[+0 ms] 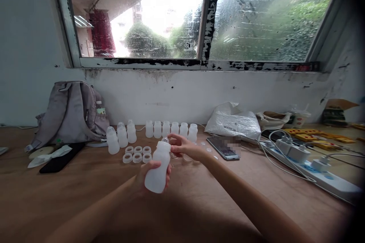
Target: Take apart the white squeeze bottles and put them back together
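A frosted white bottle (158, 169) is tilted over the table, with my left hand (151, 171) wrapped round its body. A clear nipple (165, 140) sits at its top. My right hand (179, 146) is at the bottle's neck, fingers bent against the collar; what its fingertips hold is too small to make out. Behind, on the left, stand three bottles with clear tops (122, 135). To their right is a row of several open bottles (157, 129). Several white rings (137, 157) lie in two rows left of the held bottle.
A phone (223, 148) and small clear discs (208, 149) lie to the right. Further right are a power strip (336, 182) with cables and a silvery plastic bag (234, 121). A grey backpack (74, 112) and a black case (61, 158) are at the left.
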`<state>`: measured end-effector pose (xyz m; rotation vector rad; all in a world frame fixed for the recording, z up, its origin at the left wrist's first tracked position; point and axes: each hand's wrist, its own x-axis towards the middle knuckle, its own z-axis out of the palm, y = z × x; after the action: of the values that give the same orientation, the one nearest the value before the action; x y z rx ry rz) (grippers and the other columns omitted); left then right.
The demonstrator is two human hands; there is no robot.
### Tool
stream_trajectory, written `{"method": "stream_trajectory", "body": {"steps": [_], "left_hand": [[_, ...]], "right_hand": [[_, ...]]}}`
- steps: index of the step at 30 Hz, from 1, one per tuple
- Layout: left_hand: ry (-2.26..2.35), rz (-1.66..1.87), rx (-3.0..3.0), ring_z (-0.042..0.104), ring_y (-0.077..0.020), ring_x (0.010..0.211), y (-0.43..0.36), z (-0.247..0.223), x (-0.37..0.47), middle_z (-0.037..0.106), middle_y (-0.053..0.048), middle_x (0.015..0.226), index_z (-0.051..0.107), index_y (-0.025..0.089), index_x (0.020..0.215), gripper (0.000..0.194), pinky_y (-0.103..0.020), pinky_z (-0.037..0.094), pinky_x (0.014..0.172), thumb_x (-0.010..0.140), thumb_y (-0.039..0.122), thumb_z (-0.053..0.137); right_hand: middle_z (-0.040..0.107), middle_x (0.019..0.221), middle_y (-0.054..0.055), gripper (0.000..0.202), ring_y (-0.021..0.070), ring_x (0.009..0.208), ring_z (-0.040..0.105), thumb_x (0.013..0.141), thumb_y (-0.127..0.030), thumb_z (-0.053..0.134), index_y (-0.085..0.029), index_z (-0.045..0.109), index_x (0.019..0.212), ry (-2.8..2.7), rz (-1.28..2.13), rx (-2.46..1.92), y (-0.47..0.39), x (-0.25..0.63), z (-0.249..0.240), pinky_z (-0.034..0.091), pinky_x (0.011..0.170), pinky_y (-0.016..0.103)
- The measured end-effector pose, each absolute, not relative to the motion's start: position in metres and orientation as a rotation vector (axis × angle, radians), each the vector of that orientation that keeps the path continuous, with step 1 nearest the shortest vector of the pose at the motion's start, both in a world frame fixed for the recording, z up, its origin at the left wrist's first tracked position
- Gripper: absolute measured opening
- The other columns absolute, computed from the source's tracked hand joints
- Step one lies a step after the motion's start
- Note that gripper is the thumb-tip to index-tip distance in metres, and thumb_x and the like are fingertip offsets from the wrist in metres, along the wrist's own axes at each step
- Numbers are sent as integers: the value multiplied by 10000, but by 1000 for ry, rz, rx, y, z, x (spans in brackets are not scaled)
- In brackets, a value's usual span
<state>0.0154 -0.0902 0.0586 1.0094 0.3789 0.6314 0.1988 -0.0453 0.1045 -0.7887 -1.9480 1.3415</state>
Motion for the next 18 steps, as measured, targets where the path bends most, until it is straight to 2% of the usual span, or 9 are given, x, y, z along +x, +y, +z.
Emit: {"method": "stream_trajectory", "body": {"steps": [2, 5, 8, 14, 18], "left_hand": [[436, 679, 1056, 515, -111, 527, -84, 60, 12, 527, -31, 643, 557, 115, 812, 335, -213, 389, 462, 680, 415, 492], [622, 758, 1181, 522, -115, 589, -77, 60, 10, 550, -39, 690, 558, 123, 841, 303, -203, 378, 490, 713, 392, 507], [747, 742, 1307, 509, -120, 589, -73, 55, 12, 566, -38, 692, 562, 129, 843, 307, -206, 362, 488, 689, 395, 555], [706, 616, 1483, 515, -136, 626, -69, 43, 19, 571, -49, 699, 562, 89, 852, 361, -224, 364, 539, 643, 376, 625], [665, 663, 1546, 525, -149, 675, -69, 41, 20, 572, -49, 736, 478, 107, 993, 477, -245, 388, 589, 647, 397, 634]], "right_hand": [[492, 643, -23, 470, 66, 520, 409, 600, -440, 664, -180, 506, 959, -2031, 1131, -942, -36, 215, 108, 297, 415, 163], [495, 623, -12, 376, 73, 519, 443, 676, -466, 589, -155, 545, 882, -2029, 991, -1027, -32, 228, 114, 310, 404, 167], [475, 579, -20, 368, 64, 469, 436, 732, -499, 505, -146, 547, 827, -1970, 990, -991, -36, 227, 117, 310, 382, 169], [463, 508, -30, 378, 44, 393, 397, 701, -505, 539, -130, 510, 666, -2049, 1031, -1039, -39, 217, 112, 288, 349, 166], [461, 484, -38, 353, 49, 397, 403, 700, -477, 553, -127, 510, 675, -2092, 1055, -1004, -39, 218, 112, 316, 355, 168]]}}
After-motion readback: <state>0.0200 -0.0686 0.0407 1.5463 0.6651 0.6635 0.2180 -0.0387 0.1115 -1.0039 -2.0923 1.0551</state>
